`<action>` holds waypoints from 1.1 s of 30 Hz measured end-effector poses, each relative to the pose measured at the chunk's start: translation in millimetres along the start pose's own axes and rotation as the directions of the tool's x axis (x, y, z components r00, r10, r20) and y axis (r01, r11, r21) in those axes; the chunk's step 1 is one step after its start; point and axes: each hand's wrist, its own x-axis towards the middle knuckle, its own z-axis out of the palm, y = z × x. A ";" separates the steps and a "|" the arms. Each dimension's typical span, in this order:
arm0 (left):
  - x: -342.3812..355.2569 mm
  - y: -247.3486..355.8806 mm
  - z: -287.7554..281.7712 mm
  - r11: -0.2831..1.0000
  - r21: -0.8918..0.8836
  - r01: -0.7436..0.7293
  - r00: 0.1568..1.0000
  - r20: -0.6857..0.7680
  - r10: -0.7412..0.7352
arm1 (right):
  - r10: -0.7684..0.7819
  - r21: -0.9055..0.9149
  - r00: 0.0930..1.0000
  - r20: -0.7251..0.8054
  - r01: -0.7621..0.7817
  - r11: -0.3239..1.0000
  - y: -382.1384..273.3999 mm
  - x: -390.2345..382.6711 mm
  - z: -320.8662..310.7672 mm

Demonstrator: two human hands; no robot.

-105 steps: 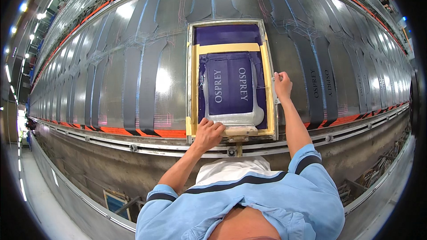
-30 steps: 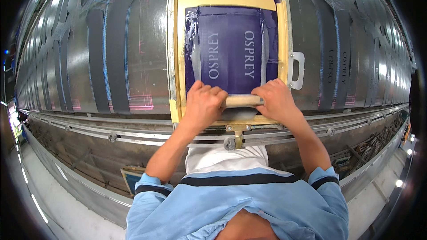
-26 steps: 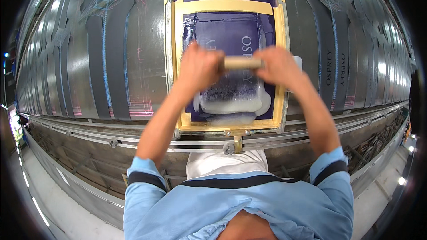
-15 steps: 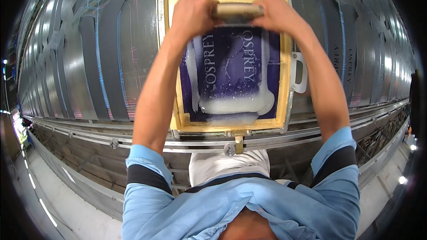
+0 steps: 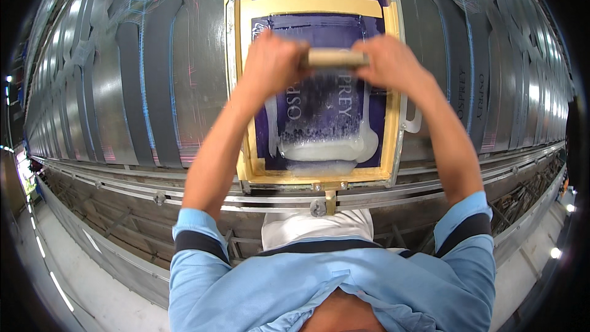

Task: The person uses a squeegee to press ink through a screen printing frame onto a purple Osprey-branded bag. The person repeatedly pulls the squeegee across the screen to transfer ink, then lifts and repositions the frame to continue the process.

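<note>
My left hand [image 5: 275, 64] and my right hand [image 5: 388, 61] are closed round the two ends of a squeegee [image 5: 337, 58] with a pale wooden handle. It lies crosswise over a screen-printing frame [image 5: 393, 166] with purple mesh [image 5: 344, 120], its edges covered in yellow tape. Light lettering shows in the mesh, partly hidden by my hands and the squeegee. Whitish, wet-looking ink [image 5: 326, 148] is pooled across the near end of the mesh, with streaks up both sides. The squeegee's blade is blurred and mostly hidden under the handle.
A long metal-topped table [image 5: 203, 86] runs left and right, with dark cut fabric panels [image 5: 161, 74] on both sides of the frame. A metal rail [image 5: 264, 200] follows the near edge, with a clamp knob [image 5: 318, 208] below the frame. A white handle [image 5: 413, 117] juts from the frame's right side.
Both hands have drawn the squeegee toward me, from the far end of the mesh to its upper middle. The far part of the mesh now shows.
</note>
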 end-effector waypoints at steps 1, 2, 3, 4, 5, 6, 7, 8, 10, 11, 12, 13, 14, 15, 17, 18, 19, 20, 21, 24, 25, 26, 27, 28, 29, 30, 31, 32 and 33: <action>26.1 -14.5 -5.1 1.000 0.019 0.012 1.000 -0.003 -0.012 | 0.038 -0.017 0.999 0.005 -0.038 0.999 13.0 22.8 -10.2; 49.8 -28.3 -10.4 1.000 0.024 0.020 1.000 0.000 -0.020 | 0.091 0.039 0.995 0.040 -0.092 0.995 26.5 42.9 -21.9; 67.9 -39.3 -13.8 0.999 0.029 0.028 1.000 0.005 -0.028 | 0.145 0.072 0.986 0.079 -0.151 0.986 37.6 61.1 -29.6; 79.7 -45.8 -14.9 0.999 0.000 0.046 0.999 0.012 -0.046 | 0.173 0.087 0.983 0.063 -0.178 0.980 43.3 73.4 -30.4; 86.2 -50.8 -14.5 0.997 -0.022 0.077 0.997 0.026 -0.076 | 0.190 0.090 0.982 0.024 -0.191 0.977 47.0 80.4 -28.3; 87.4 -52.8 -13.0 0.992 -0.050 0.115 0.992 0.052 -0.112 | 0.207 0.115 0.976 0.065 -0.214 0.970 49.7 83.4 -27.2; 86.1 -53.9 -10.2 0.993 -0.026 0.111 0.993 0.032 -0.110 | 0.211 0.124 0.975 0.065 -0.217 0.968 50.7 83.4 -22.4; 81.6 -52.9 -6.7 0.994 -0.003 0.106 0.994 0.012 -0.106 | 0.203 0.136 0.978 0.054 -0.209 0.968 51.0 80.1 -18.1; 67.7 -46.2 0.6 0.998 0.027 0.061 0.993 -0.102 -0.058 | 0.151 0.102 0.988 -0.031 -0.147 0.984 47.4 66.9 -7.9; 57.1 -39.8 3.3 0.996 0.011 0.093 0.995 -0.048 -0.093 | 0.124 0.110 0.992 -0.038 -0.119 0.987 41.9 55.2 -2.9; 43.3 -31.0 5.4 0.996 -0.001 0.094 0.995 -0.032 -0.094 | 0.098 0.119 0.994 -0.044 -0.092 0.989 33.8 41.1 2.7; 28.7 -20.4 5.7 0.997 -0.011 0.081 0.996 -0.039 -0.081 | 0.091 0.116 0.995 -0.033 -0.086 0.990 23.4 27.8 7.8; 4.6 -3.1 7.8 0.996 -0.025 0.090 0.995 -0.036 -0.091 | 0.079 0.109 0.996 -0.038 -0.075 0.991 8.5 7.6 15.7; -24.0 15.0 9.6 0.998 -0.043 0.048 0.996 -0.075 -0.052 | 0.081 0.103 0.996 -0.023 -0.079 0.992 -11.6 -20.2 26.6; -87.2 55.9 14.8 0.998 -0.028 0.054 0.998 -0.040 -0.055 | 0.079 0.006 0.994 0.072 -0.079 0.997 -54.5 -73.5 47.0; -115.3 74.1 15.9 0.998 -0.023 0.061 0.998 -0.015 -0.062 | 0.070 0.049 0.994 0.089 -0.075 0.996 -73.9 -97.1 54.2; -136.9 89.5 16.8 0.997 -0.023 0.075 0.997 0.003 -0.075 | 0.119 0.067 0.972 0.201 -0.135 0.989 -87.9 -115.9 58.4; -149.8 100.0 16.8 0.998 -0.018 0.067 0.997 -0.025 -0.068 | 0.137 0.214 0.981 0.135 -0.164 0.963 -88.0 -124.9 55.3; -158.2 106.5 17.8 0.993 -0.010 0.118 0.992 0.033 -0.118 | 0.169 0.358 0.981 0.096 -0.192 0.914 -83.1 -133.2 51.0; -165.7 112.7 17.2 0.996 -0.035 0.084 0.990 -0.113 -0.087 | 0.303 0.161 0.785 -0.541 -0.257 0.953 -35.0 -129.6 44.1; -163.7 111.1 17.1 0.994 -0.037 0.103 0.991 -0.083 -0.105 | 0.494 0.254 0.622 -0.607 -0.437 0.863 -11.0 -122.8 46.5; -161.7 109.2 16.3 0.992 -0.038 0.121 0.991 -0.054 -0.123 | 0.638 0.379 0.389 -0.664 -0.561 0.736 11.4 -115.1 51.1; -160.4 107.1 16.4 0.995 -0.013 0.100 0.995 -0.021 -0.100 | 0.826 0.466 0.327 -0.460 -0.703 0.538 26.5 -112.2 58.8; -159.0 105.2 16.0 0.995 0.010 0.094 0.994 -0.047 -0.094 | 0.838 0.491 0.360 -0.410 -0.687 0.535 34.6 -109.4 68.7; -159.5 104.2 15.3 0.998 -0.002 0.065 0.998 -0.019 -0.065 | 0.815 0.459 0.423 -0.396 -0.678 0.574 41.4 -109.7 71.9; -160.4 103.6 14.7 0.997 0.000 0.080 0.995 -0.066 -0.080 | 0.832 0.462 0.435 -0.343 -0.693 0.553 46.8 -108.7 70.6; -161.3 103.0 13.7 0.997 -0.020 0.078 0.993 -0.084 -0.080 | 0.825 0.548 0.462 -0.324 -0.620 0.562 49.2 -110.6 66.3; -164.2 102.1 11.4 0.994 -0.050 0.094 0.992 -0.077 -0.098 | 0.820 0.559 0.463 -0.337 -0.602 0.570 45.4 -112.1 62.6; -167.6 97.5 7.7 0.991 -0.084 0.100 0.991 -0.077 -0.107 | 0.799 0.627 0.469 -0.377 -0.506 0.593 40.9 -109.6 58.2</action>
